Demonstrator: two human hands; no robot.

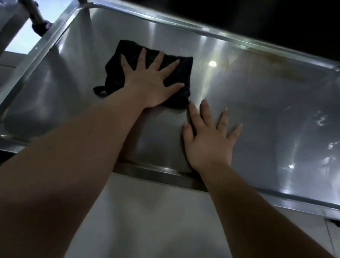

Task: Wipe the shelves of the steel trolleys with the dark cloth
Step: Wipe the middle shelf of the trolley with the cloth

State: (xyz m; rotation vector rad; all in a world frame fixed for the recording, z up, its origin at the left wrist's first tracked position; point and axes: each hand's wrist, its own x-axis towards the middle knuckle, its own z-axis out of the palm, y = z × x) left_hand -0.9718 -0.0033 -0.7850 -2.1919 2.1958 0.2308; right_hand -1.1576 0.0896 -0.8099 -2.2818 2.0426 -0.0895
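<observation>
Cloth (114, 73) partly under L hand (148, 86); shelf (262, 109) R end cropped.

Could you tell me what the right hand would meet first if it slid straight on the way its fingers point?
Probably the cloth: the right hand lies flat on the shelf, its forefinger almost at the cloth's near right corner. The other fingers face bare steel.

Black cloth (150, 71); silver-grey steel shelf (251, 117), brownish stain (278, 64).
</observation>
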